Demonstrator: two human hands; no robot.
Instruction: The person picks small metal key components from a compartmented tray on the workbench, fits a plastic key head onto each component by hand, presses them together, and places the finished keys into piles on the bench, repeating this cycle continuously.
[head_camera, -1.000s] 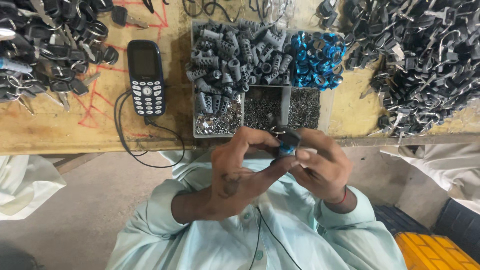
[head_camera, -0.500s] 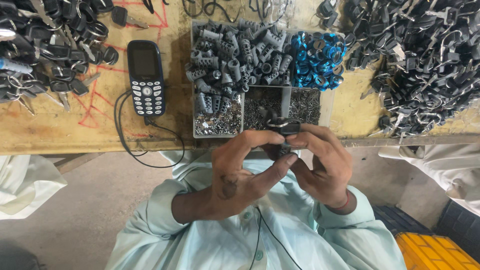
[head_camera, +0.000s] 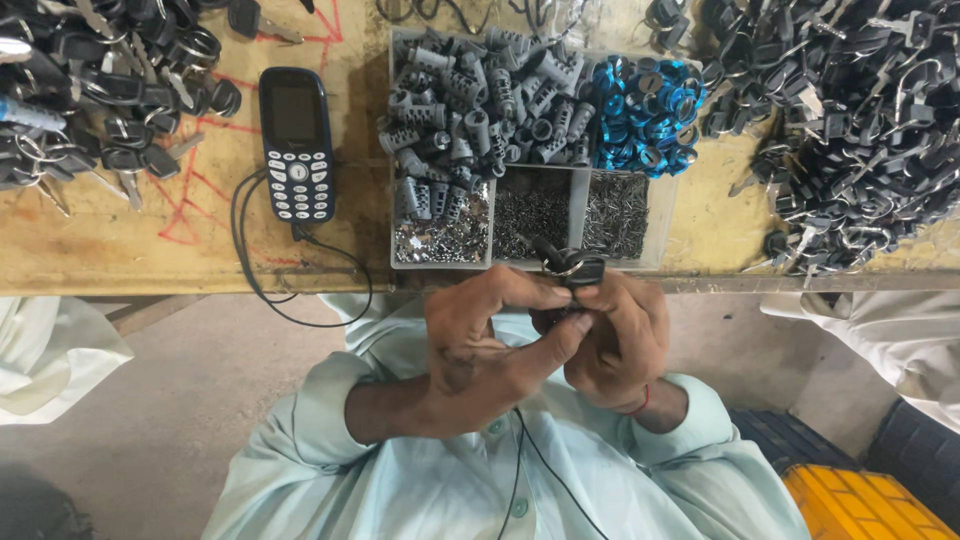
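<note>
My left hand (head_camera: 485, 345) and my right hand (head_camera: 615, 340) meet just below the bench edge, both pinching a small black key head with a metal ring (head_camera: 572, 270). The fingers cover most of the piece. Directly above them stands a clear compartment tray (head_camera: 392, 200) holding grey lock cylinders (head_camera: 470, 95), blue rings (head_camera: 645, 115) and small metal pins (head_camera: 535, 205).
A dark blue keypad phone (head_camera: 296, 145) with a black cable lies left of the tray on the yellow wooden bench (head_camera: 150, 250). Piles of black keys sit at the left (head_camera: 90, 90) and right (head_camera: 860, 130). A yellow crate (head_camera: 860, 505) is at lower right. White cloth (head_camera: 50, 350) lies at the left.
The small piece rose slightly between my fingers toward the bench edge. A blue part seen on it one second ago is no longer visible. Both hands stayed in the same place.
</note>
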